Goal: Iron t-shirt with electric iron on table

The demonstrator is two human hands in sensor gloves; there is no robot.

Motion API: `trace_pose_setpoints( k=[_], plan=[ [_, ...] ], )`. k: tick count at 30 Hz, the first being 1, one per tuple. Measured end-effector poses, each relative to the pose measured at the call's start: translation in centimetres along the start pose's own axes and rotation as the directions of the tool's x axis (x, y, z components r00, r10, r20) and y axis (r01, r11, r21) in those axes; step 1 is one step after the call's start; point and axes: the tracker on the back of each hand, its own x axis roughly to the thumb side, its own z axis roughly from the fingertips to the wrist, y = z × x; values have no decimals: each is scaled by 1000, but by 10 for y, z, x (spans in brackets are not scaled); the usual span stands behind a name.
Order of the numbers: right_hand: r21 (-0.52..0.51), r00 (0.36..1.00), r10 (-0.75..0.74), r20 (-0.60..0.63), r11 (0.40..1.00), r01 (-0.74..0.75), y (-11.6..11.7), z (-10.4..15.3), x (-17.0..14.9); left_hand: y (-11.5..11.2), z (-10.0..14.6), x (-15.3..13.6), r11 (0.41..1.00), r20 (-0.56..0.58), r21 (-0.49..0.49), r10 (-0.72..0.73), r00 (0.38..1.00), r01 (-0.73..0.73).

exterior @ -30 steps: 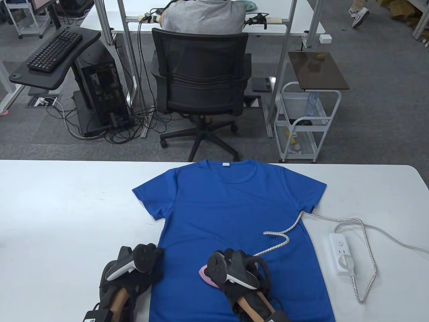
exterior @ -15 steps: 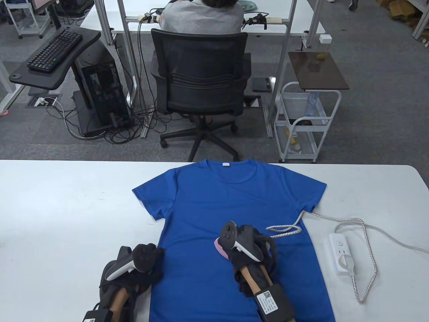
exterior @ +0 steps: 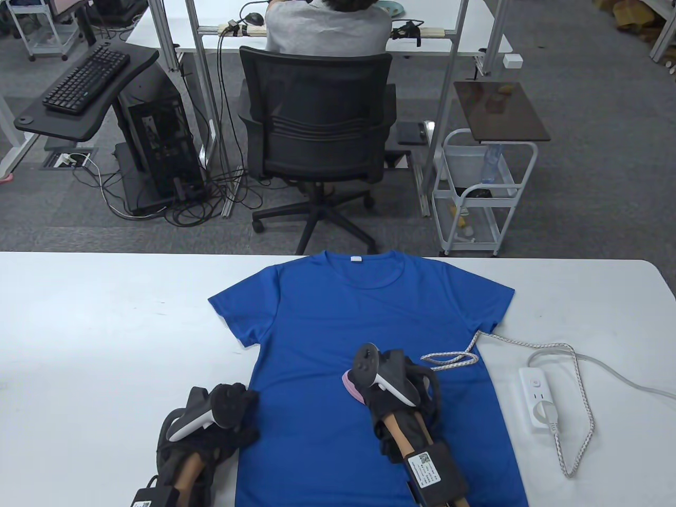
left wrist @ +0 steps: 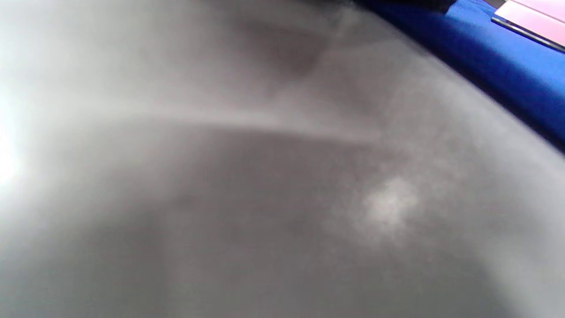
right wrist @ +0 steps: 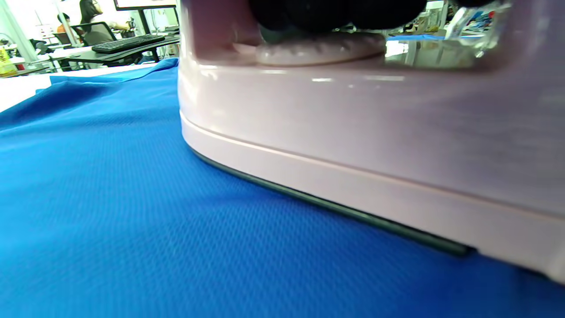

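A blue t-shirt (exterior: 338, 322) lies flat on the white table (exterior: 95, 327), neck at the far side. My right hand (exterior: 393, 383) grips the handle of a pink electric iron (exterior: 351, 385) whose soleplate rests flat on the shirt's lower middle; the right wrist view shows the iron (right wrist: 353, 132) on the blue cloth (right wrist: 110, 198). My left hand (exterior: 222, 422) rests on the shirt's lower left edge; its fingers are hidden under the tracker. The left wrist view is a grey blur with a strip of blue shirt (left wrist: 499, 62) and a bit of the iron (left wrist: 538, 22).
The iron's braided cord (exterior: 449, 360) loops on the shirt's right side and runs to a white power strip (exterior: 538, 398) on the table's right. An office chair (exterior: 314, 127) and a white cart (exterior: 486, 190) stand beyond the table's far edge.
My right hand has slid the iron away from me and a little right, from the shirt's hem area to its lower middle. The cord has bunched into a loop. The left hand stayed still.
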Motion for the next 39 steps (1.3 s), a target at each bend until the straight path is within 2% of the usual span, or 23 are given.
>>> trace_pose_setpoints(
  k=[12,17,26,33,39],
  plan=[
    [21,985,38,169,999,-42,8,65,-20,0,0,0,1000,3,-10,6,1000,-6],
    [32,982,32,184,999,-38,9,78,-28,-1,1,1,1000,9,-20,6,1000,-6],
    [28,988,46,149,998,-51,8,70,-29,-1,0,1,1000,13,-16,7,1000,-7],
    [-1,999,23,36,1000,-23,3,41,-39,-1,0,1,1000,14,-13,5,1000,-5],
    [-27,994,5,-107,1000,-8,-4,6,-54,-1,0,1,1000,15,-9,5,1000,-5]
  ],
)
